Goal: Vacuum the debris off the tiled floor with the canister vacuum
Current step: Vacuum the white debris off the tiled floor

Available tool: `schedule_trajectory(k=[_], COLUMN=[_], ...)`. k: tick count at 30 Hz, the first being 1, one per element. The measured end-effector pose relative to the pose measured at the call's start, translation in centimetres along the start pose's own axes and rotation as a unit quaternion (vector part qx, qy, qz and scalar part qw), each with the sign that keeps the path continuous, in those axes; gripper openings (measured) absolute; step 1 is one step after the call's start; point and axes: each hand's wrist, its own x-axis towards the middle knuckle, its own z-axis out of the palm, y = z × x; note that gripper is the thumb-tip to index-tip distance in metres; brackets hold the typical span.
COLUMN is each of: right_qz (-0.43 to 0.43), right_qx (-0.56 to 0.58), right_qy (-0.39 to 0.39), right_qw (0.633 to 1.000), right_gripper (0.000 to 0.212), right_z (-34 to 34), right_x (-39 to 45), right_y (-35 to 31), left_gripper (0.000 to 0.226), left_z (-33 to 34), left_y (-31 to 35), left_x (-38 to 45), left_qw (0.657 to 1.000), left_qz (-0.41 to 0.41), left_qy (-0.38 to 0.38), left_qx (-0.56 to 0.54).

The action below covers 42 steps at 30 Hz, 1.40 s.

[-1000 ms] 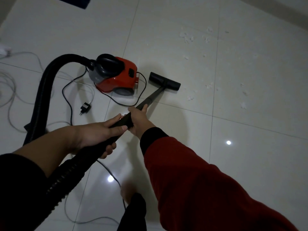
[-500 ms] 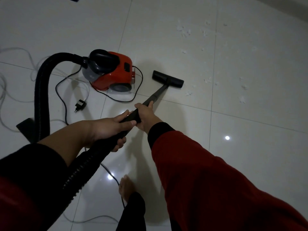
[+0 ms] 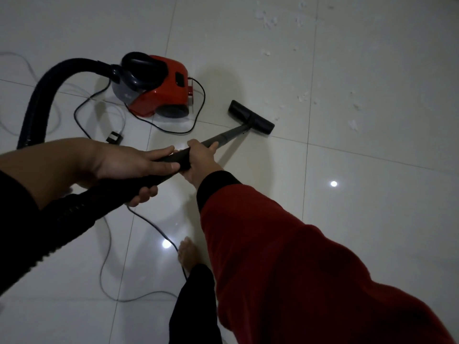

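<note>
Both hands wrapped tight on the wand (image 3: pixel 224 136): left hand (image 3: pixel 129 165) rear for push, right hand (image 3: pixel 201 157) forward to steer. Nozzle (image 3: pixel 250 117) flat on the floor (image 3: pixel 372 219), debris (image 3: pixel 352 124) just beyond; vacuum (image 3: pixel 159 88) parked left.

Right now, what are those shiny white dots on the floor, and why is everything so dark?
Head view: the dots are lamp glare mirrored in the glossy floor; the room is dim, so the hose and sleeves go nearly black; soft shadows lie beside the vacuum and wand; the wide lens bends the tile lines near the edges.
</note>
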Motion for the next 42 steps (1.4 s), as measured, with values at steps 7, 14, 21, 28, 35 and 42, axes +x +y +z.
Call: schedule_trajectory(k=[7, 14, 21, 28, 35, 42], right_qz=[0.012, 0.012, 0.018, 0.026, -0.028, -0.020], right_qx=[-0.005, -0.099, -0.211, -0.233, -0.147, -0.126], right_qy=[0.018, 0.016, 0.011, -0.040, -0.079, -0.080], right_qw=[1.000, 0.995, 0.977, 0.971, 0.986, 0.989], right_gripper=[0.085, 0.083, 0.077, 0.087, 0.077, 0.066], right_z=[-2.6, -5.6, -5.6, -5.8, -5.9, -5.6], right_x=[0.9, 4.0, 8.9, 12.9, 15.8, 17.8], right_y=[-0.5, -4.3, -10.2, -18.6, -26.1, -32.4], left_gripper=[0.057, 0.062, 0.063, 0.057, 0.057, 0.068], left_z=[1.7, 4.0, 4.5, 5.4, 5.0, 5.5], left_y=[0.3, 1.4, 5.4, 12.4, 21.7, 28.0], left_x=[2.1, 7.0, 11.9, 16.4, 20.4, 22.5], left_qw=[0.999, 0.997, 0.989, 0.981, 0.976, 0.969], left_qz=[-0.001, 0.023, 0.042, 0.057, 0.067, 0.092], left_qy=[-0.026, -0.017, 0.021, 0.047, 0.083, 0.104], left_qx=[-0.019, -0.078, -0.137, -0.178, -0.188, -0.204])
